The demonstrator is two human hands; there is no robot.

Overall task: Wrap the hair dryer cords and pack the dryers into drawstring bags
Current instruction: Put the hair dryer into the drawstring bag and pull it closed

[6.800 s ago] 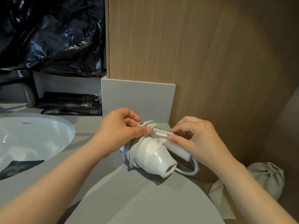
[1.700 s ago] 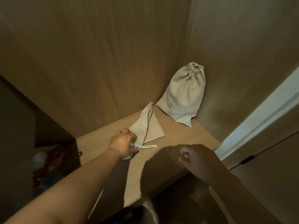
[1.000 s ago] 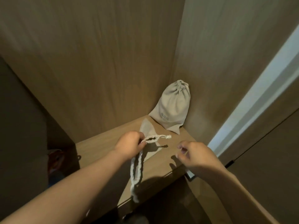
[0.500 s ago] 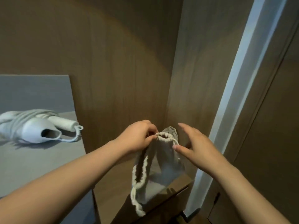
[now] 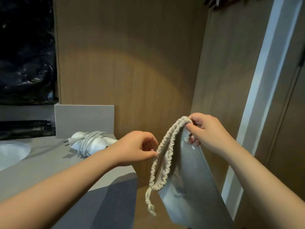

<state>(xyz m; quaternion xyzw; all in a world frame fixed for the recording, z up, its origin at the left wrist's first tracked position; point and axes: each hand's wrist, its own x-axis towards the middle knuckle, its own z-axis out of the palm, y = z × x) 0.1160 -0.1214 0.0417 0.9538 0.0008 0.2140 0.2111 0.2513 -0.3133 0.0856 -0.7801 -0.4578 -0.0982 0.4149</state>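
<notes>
I hold a pale grey drawstring bag point(image 5: 188, 184) up in the air between both hands. My left hand point(image 5: 137, 148) pinches the gathered rim on the near side. My right hand point(image 5: 208, 131) grips the top of the rim, fingers curled into the mouth. The bag hangs empty and flat, and its cord end point(image 5: 149, 204) dangles below. A white hair dryer point(image 5: 90, 143) with its cord wound round the body lies on the grey counter point(image 5: 49, 162) to the left, behind my left forearm, its plug prongs pointing left.
A white sink basin point(image 5: 9, 154) sits at the far left of the counter. Black packets point(image 5: 24, 129) lie on a ledge behind it, under black plastic sheeting point(image 5: 26, 55). Wood panels rise behind, and a white door frame point(image 5: 264, 96) stands at the right.
Both hands have lifted the bag higher and pulled its rim apart. My right hand, open beside the rim before, now grips it. The view has turned left, so the dryer sits nearer the middle.
</notes>
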